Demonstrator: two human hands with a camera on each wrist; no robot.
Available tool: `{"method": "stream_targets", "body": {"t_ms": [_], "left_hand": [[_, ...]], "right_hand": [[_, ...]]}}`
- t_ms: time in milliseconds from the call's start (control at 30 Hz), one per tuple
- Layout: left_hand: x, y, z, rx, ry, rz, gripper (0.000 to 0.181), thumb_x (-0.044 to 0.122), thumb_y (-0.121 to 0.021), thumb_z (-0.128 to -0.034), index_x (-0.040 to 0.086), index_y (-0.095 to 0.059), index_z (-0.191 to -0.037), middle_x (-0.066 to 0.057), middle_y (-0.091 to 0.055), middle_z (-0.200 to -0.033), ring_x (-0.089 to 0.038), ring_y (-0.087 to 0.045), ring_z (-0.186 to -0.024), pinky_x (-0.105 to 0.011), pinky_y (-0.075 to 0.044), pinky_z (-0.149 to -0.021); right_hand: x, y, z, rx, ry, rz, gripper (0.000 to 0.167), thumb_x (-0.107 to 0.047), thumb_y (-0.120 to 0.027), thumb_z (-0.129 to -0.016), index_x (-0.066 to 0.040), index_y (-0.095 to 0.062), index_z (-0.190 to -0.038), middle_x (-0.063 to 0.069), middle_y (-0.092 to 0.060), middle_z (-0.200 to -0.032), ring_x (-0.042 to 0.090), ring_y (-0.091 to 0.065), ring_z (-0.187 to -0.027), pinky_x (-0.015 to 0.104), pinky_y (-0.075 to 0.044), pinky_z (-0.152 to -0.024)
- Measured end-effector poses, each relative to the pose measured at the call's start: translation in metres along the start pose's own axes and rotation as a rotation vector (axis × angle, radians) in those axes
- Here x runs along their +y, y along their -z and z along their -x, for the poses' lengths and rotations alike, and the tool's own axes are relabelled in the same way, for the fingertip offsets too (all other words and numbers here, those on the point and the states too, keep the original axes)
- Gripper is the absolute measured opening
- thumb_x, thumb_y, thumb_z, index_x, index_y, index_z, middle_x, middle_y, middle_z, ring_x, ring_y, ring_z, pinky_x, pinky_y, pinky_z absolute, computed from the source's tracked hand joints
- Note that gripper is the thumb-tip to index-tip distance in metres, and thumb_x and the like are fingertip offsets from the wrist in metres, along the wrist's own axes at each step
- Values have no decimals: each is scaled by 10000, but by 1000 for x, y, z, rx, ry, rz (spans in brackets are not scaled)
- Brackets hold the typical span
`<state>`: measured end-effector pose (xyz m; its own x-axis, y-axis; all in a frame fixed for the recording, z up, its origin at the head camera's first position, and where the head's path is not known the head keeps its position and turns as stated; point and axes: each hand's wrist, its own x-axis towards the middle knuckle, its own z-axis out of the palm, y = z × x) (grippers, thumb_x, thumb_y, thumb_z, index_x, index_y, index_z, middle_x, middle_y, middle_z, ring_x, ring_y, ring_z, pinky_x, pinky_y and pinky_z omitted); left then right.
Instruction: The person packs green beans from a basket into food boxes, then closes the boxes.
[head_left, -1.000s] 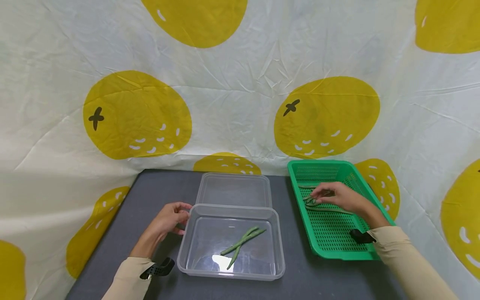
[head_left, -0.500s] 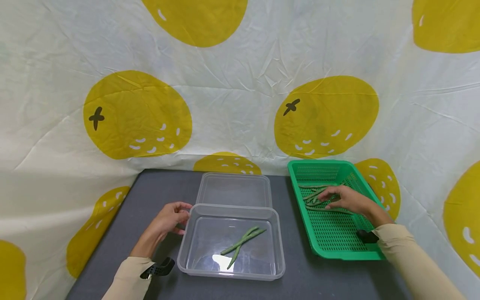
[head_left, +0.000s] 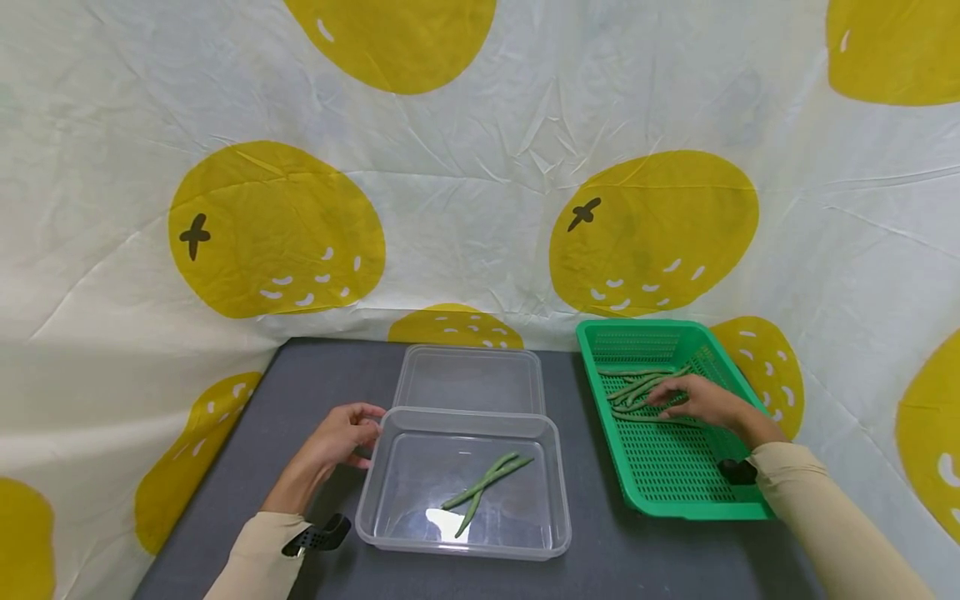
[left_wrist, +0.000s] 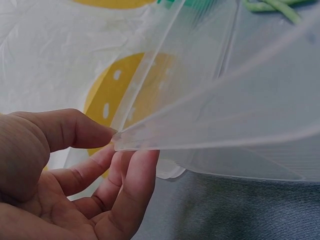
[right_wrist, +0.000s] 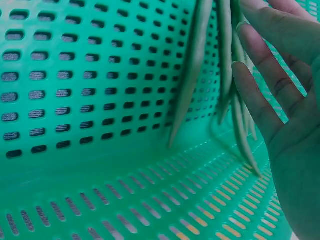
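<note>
My left hand pinches the back left corner of a clear plastic container; in the left wrist view, the thumb lies on the rim and fingers curl beneath it. Inside the container lie two crossed green beans. My right hand reaches into a green perforated basket on the right. Its fingers extend loosely beside several green beans. From the right wrist view, the fingertips are close to the beans, with none visibly gripped; contact is hard to tell.
A clear lid lies flat behind the container. Both containers stand on a dark grey table, with a gap between them. A white curtain with yellow fruit prints hangs right behind the table.
My right hand has drawn slightly to the right within the basket, and more of the beans beneath it now show, some spread apart. The left hand and clear container have stayed in place.
</note>
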<state>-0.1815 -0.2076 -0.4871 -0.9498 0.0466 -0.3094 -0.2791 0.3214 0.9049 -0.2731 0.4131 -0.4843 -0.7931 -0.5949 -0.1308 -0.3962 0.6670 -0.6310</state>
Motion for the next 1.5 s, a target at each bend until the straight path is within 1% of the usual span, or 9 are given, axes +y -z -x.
{"method": "stream_targets", "body": {"t_ms": [133, 333, 467, 700, 933, 1033, 1133, 1433, 1500], "left_hand": [[0, 0, -1, 3, 3, -3, 369, 63, -601, -961, -27, -587, -1318, -208, -638, -1035, -252, -651, -800, -394, -600, -580], [0, 0, -1, 5, 7, -7, 372, 64, -606, -957, -24, -589, -1317, -200, -638, -1030, -249, -652, -799, -394, -598, -573], [0, 0, -1, 3, 7, -7, 375, 69, -610, -957, -21, -587, -1320, -196, -638, -1027, -250, -654, -800, -397, -598, -571], [-1, 0, -2, 5, 2, -7, 374, 76, -613, -959, -18, -590, -1320, -188, -639, -1024, -250, -650, -800, -395, -596, -568], [-1, 0, -1, 2, 3, -7, 369, 69, -607, -959, -20, -590, -1317, -176, -642, -1018, -244, -655, -796, -390, -594, -566], [0, 0, -1, 5, 2, -7, 360, 63, -606, -958, -20, -596, -1308, -167, -641, -1005, -239, -653, -793, -388, -594, -566], [0, -1, -1, 6, 2, -6, 354, 60, -607, -958, -21, -600, -1302, -163, -639, -997, -238, -651, -790, -388, -594, -566], [1, -1, 0, 11, 4, -9, 365, 61, -608, -952, -22, -597, -1307, -160, -636, -994, -240, -652, -791, -391, -594, -566], [1, -1, 0, 10, 2, -6, 364, 61, -610, -951, -23, -597, -1306, -162, -635, -996, -241, -650, -793, -392, -595, -567]], "right_hand": [[6, -2, 0, -4, -10, 4, 280, -66, -696, -938, 28, -687, -1202, 219, -680, -1209, 428, -633, -1110, 414, -582, -851], [14, -5, 0, -13, -54, -18, 279, -73, -688, -947, 5, -692, -1215, 199, -677, -1224, 406, -643, -1100, 313, -574, -845], [16, -8, 0, -17, -58, -20, 268, -96, -696, -946, -8, -698, -1199, 183, -682, -1213, 357, -657, -1061, 272, -562, -826], [18, -10, 1, -28, -53, -31, 221, -79, -697, -940, -17, -714, -1152, 195, -690, -1180, 285, -675, -1001, 270, -565, -801], [18, -11, 2, -40, -63, 14, 160, -62, -682, -950, -73, -729, -1103, 80, -711, -1078, 136, -651, -910, 282, -557, -755], [17, -12, 2, -53, -66, 9, 149, -30, -668, -954, -53, -723, -1090, 53, -701, -1030, 141, -639, -880, 284, -550, -736], [15, -13, 2, -63, -76, 2, 147, -14, -656, -958, -28, -716, -1091, 62, -698, -1003, 170, -637, -867, 284, -547, -722], [9, -12, 4, -90, -105, 31, 132, -37, -684, -942, -29, -720, -1069, 57, -698, -964, 174, -631, -847, 289, -539, -699], [8, -11, 5, -95, -122, 31, 134, -47, -683, -947, -45, -722, -1075, 50, -696, -973, 165, -623, -849, 288, -536, -705]]}}
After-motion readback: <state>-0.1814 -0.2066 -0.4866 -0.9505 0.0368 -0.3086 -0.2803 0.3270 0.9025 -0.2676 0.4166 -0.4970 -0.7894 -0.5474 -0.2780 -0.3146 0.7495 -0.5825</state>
